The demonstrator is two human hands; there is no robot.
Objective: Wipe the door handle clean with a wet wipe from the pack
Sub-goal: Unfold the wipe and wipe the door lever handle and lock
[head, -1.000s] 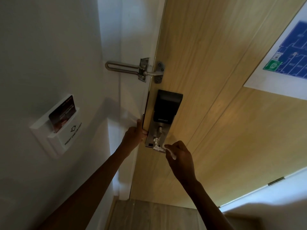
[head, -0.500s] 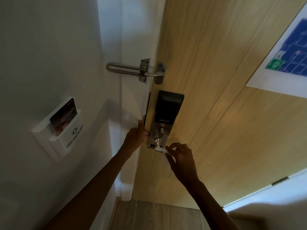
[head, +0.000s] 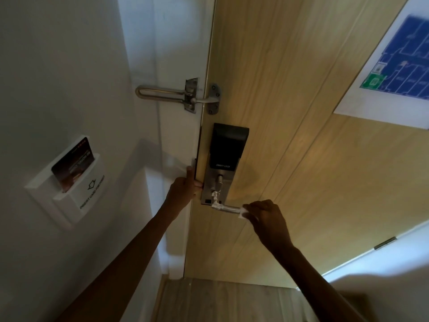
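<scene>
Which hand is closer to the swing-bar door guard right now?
Left. The left hand grips the door edge directly below the door guard, beside the smart lock. The right hand is lower and further right, holding the wipe at the handle's end.

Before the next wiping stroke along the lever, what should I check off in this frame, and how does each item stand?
1. Wet wipe in the right hand: ok, pinched in the fingers.
2. Wipe touching the door handle: ok, it sits at the lever's free end.
3. Door steadied: ok, the left hand grips the door edge beside the smart lock.
4. Lever fully wiped: cannot tell; its metal looks shiny, but no dirt or wetness can be made out.
5. Wipe pack within reach: cannot tell, no pack is in view.
6. Swing bar latch clear of the hands: ok, it is well above them.
</scene>
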